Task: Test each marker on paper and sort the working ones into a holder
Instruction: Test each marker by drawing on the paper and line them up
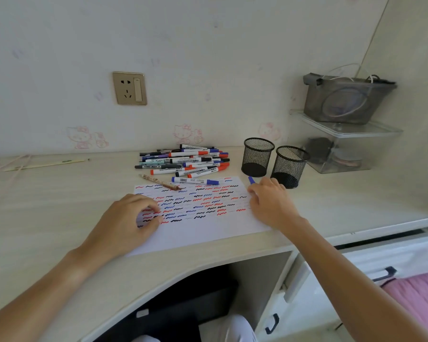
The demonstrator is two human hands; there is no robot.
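A white paper sheet (pixel 208 230) covered with red, blue and black squiggles lies on the desk. My left hand (pixel 131 218) rests on its left part, fingers curled, holding nothing. My right hand (pixel 269 201) is at the sheet's right edge, shut on a blue marker (pixel 251 180) whose blue end sticks out above the fingers. Behind the sheet lies a pile of markers (pixel 183 161), with one blue-capped marker (pixel 195 180) and a brown pencil (pixel 161 182) on the paper's top edge. Two black mesh holders (pixel 257 156) (pixel 290 166) stand to the right; both look empty.
The pale desk (pixel 59 206) meets the wall, which has a socket (pixel 129 88). A clear corner shelf (pixel 344 129) holds a grey pouch (pixel 349 99). A ruler (pixel 47 164) lies far left. The desk edge curves in front; drawers sit lower right.
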